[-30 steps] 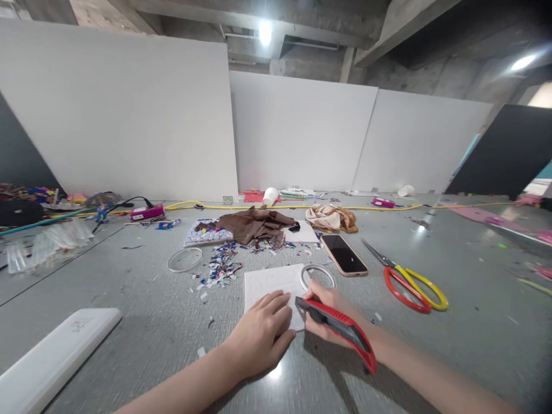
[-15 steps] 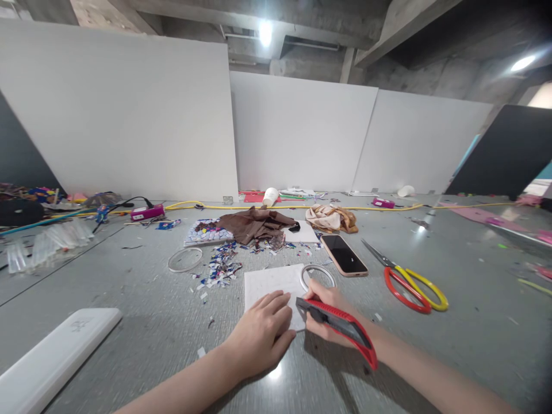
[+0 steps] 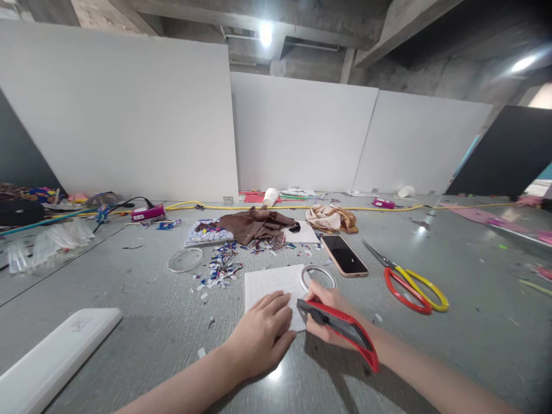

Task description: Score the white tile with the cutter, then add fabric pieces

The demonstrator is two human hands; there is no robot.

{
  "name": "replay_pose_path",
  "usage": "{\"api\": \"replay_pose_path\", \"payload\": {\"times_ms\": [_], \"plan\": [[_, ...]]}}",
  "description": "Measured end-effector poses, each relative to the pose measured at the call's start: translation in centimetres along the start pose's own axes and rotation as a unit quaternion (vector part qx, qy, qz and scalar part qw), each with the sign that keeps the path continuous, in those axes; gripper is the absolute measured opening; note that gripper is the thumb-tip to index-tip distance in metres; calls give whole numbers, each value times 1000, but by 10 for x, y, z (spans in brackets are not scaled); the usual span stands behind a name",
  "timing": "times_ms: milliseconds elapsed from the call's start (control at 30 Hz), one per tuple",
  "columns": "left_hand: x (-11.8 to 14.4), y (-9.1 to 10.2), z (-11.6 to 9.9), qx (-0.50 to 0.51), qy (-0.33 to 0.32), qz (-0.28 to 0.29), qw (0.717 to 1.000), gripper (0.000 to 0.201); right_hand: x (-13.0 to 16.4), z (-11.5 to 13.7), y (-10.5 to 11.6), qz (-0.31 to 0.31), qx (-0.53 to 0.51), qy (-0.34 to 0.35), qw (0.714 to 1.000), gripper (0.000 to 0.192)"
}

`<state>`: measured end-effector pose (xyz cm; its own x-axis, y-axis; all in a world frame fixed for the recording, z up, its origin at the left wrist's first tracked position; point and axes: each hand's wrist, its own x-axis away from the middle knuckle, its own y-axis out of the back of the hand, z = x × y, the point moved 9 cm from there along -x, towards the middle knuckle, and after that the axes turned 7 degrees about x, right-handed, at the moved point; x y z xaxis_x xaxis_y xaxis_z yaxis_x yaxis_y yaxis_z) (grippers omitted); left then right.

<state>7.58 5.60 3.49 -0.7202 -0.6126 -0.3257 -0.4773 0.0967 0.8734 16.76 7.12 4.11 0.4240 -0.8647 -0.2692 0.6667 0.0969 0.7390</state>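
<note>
right hand (image 3: 324, 313) is closed around the red utility knife (image 3: 340, 330), its tip at the near right edge of the white sheet (image 3: 271, 284) lying flat on the grey table (image 3: 142, 322), while my left hand (image 3: 261, 332) presses palm-down, fingers spread, on the sheet's near edge. i judge the sheet light, thin and apt to slide, so hold it flat beside the cut. grip the knife on its stiff handle, clear of the blade; a metal ring (image 3: 318, 276) lies just beyond.
</note>
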Motion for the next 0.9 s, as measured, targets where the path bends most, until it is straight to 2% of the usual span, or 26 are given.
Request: {"api": "replay_pose_path", "payload": {"times_ms": [100, 233, 267, 333, 400, 500, 600, 700, 800, 900], "plan": [[0, -1, 1, -4, 6, 4, 1000, 9, 3, -2, 5, -30, 3, 1, 1000, 23], [1, -2, 1, -2, 9, 12, 1000, 14, 6, -14, 27, -144, -56, -31, 988, 10], [1, -2, 2, -1, 9, 15, 1000, 17, 6, -18, 32, -171, -60, -41, 983, 13], [1, -3, 2, 0, 8, 19, 1000, 24, 4, -22, 39, -197, -13, -45, 979, 15], [1, -3, 2, -3, 7, 24, 1000, 30, 1, -24, 37, -189, 67, -28, 979, 8], [1, -4, 3, -10, 10, 30, 999, 33, 1, -25, 24, -151, 160, 24, 975, 12], [0, -5, 3, -13, 8, 31, 999, 34, 6, -22, 11, -131, 213, 61, 966, 10], [0, -4, 2, -7, 3, 24, 1000, 33, 9, -18, 9, -137, 213, 61, 965, 13], [1, -2, 1, -1, -3, 18, 1000, 32, 11, -13, 26, -171, 206, 70, 961, 14], [1, -2, 0, -6, -3, 29, 1000, 31, 15, -24, 67, -249, 184, 36, 950, 17]]}}
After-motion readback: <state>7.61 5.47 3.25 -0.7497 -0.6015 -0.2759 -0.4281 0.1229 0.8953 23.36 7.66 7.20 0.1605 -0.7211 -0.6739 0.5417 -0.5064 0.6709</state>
